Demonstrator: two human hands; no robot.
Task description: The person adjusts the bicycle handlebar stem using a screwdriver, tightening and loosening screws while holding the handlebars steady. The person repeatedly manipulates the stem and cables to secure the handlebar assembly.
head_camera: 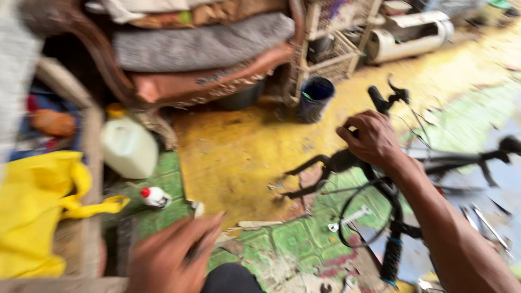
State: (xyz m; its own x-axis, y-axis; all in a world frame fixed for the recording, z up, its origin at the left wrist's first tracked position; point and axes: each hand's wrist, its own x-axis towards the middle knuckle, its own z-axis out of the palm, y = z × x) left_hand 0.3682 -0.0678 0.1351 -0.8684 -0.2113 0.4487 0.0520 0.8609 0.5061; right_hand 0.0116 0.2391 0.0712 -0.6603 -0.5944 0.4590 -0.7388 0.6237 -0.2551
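My right hand (372, 138) grips the black bicycle handlebar (347, 161) near its stem, with brake levers and thin cables curling below it. My left hand (171, 255) is low at the bottom left, blurred, and closed around a small dark thing whose kind I cannot make out. It hovers over the green patterned floor, near a small white bottle with a red cap (154, 196). A silver wrench (350, 218) lies on the floor under the cable loop.
A white plastic jug with a yellow cap (129, 145) stands at the left beside a yellow bag (38, 206). A dark blue bucket (316, 97), wire crates (331, 59) and a white cylinder (407, 33) are at the back. Stacked cushions fill the top left.
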